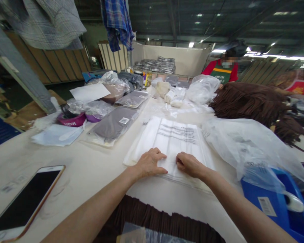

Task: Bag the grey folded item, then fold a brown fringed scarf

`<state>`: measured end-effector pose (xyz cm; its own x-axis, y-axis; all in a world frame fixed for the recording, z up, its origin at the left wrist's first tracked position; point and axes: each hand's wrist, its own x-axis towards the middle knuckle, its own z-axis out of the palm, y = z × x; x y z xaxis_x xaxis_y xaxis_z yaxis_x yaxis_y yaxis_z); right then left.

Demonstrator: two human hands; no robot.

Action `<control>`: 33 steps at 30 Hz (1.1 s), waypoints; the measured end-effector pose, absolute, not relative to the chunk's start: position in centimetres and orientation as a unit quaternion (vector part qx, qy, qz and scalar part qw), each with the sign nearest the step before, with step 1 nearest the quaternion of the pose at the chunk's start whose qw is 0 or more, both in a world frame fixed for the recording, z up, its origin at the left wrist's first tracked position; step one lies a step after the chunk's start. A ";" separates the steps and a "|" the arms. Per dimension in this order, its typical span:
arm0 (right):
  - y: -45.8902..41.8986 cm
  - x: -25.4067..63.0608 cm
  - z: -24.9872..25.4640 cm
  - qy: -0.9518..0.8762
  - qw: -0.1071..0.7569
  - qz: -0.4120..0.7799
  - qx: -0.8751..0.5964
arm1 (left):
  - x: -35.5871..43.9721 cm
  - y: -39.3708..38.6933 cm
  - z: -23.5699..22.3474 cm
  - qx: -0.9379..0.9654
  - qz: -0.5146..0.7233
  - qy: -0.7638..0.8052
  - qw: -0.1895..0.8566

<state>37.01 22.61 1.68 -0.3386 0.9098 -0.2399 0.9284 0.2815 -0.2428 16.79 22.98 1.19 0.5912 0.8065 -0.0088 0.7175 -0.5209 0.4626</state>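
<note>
A stack of flat, clear plastic bags with printed black text lies on the white table in front of me. My left hand rests on the near left part of the stack, thumb and fingers apart. Close by on the right, my right hand is curled against the top bag with its fingertips tucked under. What those fingers pinch, if anything, is hidden. Dark brown fringed fabric lies at the near table edge below my forearms, with a clear plastic piece on it.
Left are a phone, packed grey items and a purple bowl. Right are a loose plastic bag, a blue bin and a brown fabric heap. A co-worker in a green apron stands behind the table.
</note>
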 end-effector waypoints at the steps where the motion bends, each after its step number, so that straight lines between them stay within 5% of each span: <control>1: 22.7 37.0 1.9 0.796 0.029 -0.181 0.576 | 16.9 23.0 1.3 0.866 0.103 0.443 0.211; 33: 23.6 39.9 1.9 0.678 -0.168 -0.450 0.556 | 17.0 22.7 2.1 0.970 0.026 0.237 -0.051</control>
